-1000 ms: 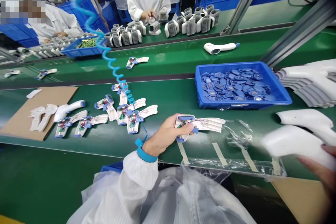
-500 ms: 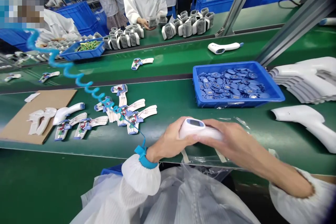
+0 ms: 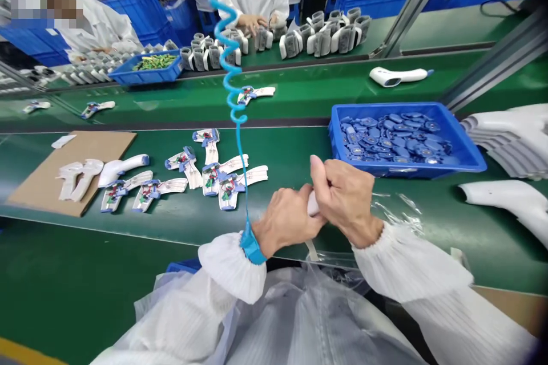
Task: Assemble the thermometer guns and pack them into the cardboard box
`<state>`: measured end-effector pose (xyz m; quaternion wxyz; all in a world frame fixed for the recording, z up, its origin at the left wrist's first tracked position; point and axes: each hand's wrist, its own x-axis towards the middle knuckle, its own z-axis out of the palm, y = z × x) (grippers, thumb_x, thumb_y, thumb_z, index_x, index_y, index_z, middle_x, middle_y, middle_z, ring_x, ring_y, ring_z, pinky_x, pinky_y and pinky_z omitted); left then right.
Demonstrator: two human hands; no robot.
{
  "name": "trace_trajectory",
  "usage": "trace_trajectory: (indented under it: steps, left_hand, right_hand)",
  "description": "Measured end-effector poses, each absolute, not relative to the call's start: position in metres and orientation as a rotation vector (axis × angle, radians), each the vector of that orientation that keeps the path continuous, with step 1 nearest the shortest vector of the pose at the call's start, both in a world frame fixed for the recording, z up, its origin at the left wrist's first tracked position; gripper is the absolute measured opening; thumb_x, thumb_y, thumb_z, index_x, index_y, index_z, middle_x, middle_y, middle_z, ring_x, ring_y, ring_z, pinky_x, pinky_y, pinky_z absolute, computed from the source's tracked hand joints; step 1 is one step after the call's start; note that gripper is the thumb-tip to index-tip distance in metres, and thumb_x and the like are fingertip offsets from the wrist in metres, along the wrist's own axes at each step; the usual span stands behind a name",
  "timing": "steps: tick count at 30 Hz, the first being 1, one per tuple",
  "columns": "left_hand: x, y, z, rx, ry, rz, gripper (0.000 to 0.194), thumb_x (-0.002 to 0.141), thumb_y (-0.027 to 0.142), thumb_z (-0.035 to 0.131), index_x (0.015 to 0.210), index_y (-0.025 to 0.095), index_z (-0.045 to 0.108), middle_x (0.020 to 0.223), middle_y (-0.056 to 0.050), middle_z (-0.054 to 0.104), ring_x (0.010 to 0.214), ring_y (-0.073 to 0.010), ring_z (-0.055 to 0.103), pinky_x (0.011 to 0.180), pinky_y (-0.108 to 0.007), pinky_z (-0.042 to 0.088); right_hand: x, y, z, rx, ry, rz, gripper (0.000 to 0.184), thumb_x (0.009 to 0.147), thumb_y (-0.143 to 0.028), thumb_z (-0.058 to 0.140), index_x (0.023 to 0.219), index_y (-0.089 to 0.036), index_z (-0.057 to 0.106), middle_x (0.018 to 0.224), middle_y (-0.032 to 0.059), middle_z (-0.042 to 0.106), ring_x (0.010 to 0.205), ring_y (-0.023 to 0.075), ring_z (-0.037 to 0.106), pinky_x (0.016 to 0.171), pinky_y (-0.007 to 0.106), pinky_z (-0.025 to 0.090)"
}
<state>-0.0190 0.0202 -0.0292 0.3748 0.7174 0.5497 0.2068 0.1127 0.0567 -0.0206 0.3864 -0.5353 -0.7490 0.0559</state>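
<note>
a white plastic thermometer shell (image 3: 313, 204) sits gripped between the left hand (image 3: 285, 219) and right hand (image 3: 345, 199), just above the near edge of the green desk (image 3: 282, 148); only a sliver shows, so its long axis and pointing can't be told. the fingers of both hands curl and press around it, right thumb raised. a blue tray (image 3: 406, 140) lies at 1 o'clock, near; wired shell halves (image 3: 226, 188) at 10 o'clock; a loose white housing (image 3: 505, 197) at 3 o'clock, well apart

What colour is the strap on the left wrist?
The wrist strap is bright blue; it shows best in the head view.
</note>
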Motion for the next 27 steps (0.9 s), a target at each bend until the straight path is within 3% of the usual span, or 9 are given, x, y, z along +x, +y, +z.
trace_trajectory:
  steps: [6, 10, 14, 17, 20, 24, 27]
  left_hand:
    - [-0.014, 0.014, -0.046, 1.732, 1.316, 0.586, 0.033, 0.089, 0.034, 0.064, 0.117, 0.016, 0.065, 0.107, -0.015, 0.076, 0.09, -0.0343, 0.073, 0.074, -0.039, 0.051]
    - [-0.013, 0.01, -0.053, 1.745, 1.477, 0.541, 0.041, 0.089, 0.044, 0.068, 0.118, 0.016, 0.061, 0.1, -0.014, 0.075, 0.082, -0.0333, 0.073, 0.069, -0.038, 0.048]
    - [-0.041, 0.013, -0.036, 1.749, 1.592, 0.431, 0.045, 0.092, 0.063, 0.064, 0.104, 0.02, 0.062, 0.085, -0.008, 0.071, 0.08, -0.0307, 0.07, 0.067, -0.035, 0.044]
    - [-0.059, 0.02, -0.024, 1.813, 1.627, 0.476, 0.034, 0.093, 0.047, 0.07, 0.115, 0.022, 0.061, 0.103, -0.008, 0.073, 0.094, -0.0281, 0.07, 0.078, -0.035, 0.048]
    - [-0.051, 0.029, -0.024, 2.114, 1.616, 0.455, 0.047, 0.091, 0.022, 0.072, 0.133, 0.02, 0.054, 0.123, -0.011, 0.07, 0.11, -0.0297, 0.066, 0.091, -0.039, 0.048]
    - [-0.026, 0.043, -0.028, 2.405, 1.643, 0.094, 0.017, 0.093, 0.01, 0.059, 0.109, 0.012, 0.066, 0.102, -0.018, 0.072, 0.098, -0.0339, 0.065, 0.082, -0.043, 0.046]
    - [-0.027, 0.05, -0.021, 2.111, 1.695, 0.338, 0.016, 0.092, 0.019, 0.066, 0.108, 0.017, 0.068, 0.1, -0.012, 0.073, 0.092, -0.0297, 0.066, 0.078, -0.039, 0.045]
  right_hand:
    - [0.107, 0.048, -0.035, -1.52, -1.927, 0.252, 0.059, 0.106, -0.047, 0.042, 0.054, -0.019, 0.05, 0.057, 0.0036, 0.059, 0.055, 0.0124, 0.048, 0.056, 0.032, 0.024]
    - [0.117, 0.057, -0.033, -1.477, -1.971, 0.398, 0.06, 0.106, -0.045, 0.04, 0.055, -0.019, 0.057, 0.057, 0.0043, 0.061, 0.056, 0.0138, 0.053, 0.058, 0.031, 0.03]
    - [0.17, 0.114, -0.015, -1.586, -2.117, 0.52, 0.042, 0.106, -0.044, 0.048, 0.086, -0.021, 0.077, 0.078, 0.0031, 0.074, 0.068, 0.015, 0.064, 0.07, 0.029, 0.043]
    - [0.208, 0.172, -0.022, -1.713, -2.154, 0.374, 0.02, 0.097, -0.032, 0.065, 0.091, -0.017, 0.076, 0.083, 0.0071, 0.073, 0.074, 0.0179, 0.064, 0.077, 0.034, 0.047]
    - [0.22, 0.211, -0.041, -1.72, -2.254, 0.38, 0.025, 0.1, -0.037, 0.064, 0.088, -0.015, 0.07, 0.084, 0.0027, 0.068, 0.077, 0.0132, 0.064, 0.078, 0.032, 0.054]
    - [0.222, 0.218, -0.042, -1.638, -2.33, 0.37, 0.036, 0.104, -0.043, 0.057, 0.088, -0.014, 0.071, 0.084, 0.0018, 0.067, 0.082, 0.0141, 0.068, 0.079, 0.03, 0.054]
    - [0.227, 0.197, -0.017, -1.586, -2.271, 0.317, 0.027, 0.098, -0.037, 0.064, 0.092, -0.017, 0.08, 0.084, 0.0063, 0.074, 0.081, 0.0191, 0.07, 0.077, 0.033, 0.052]
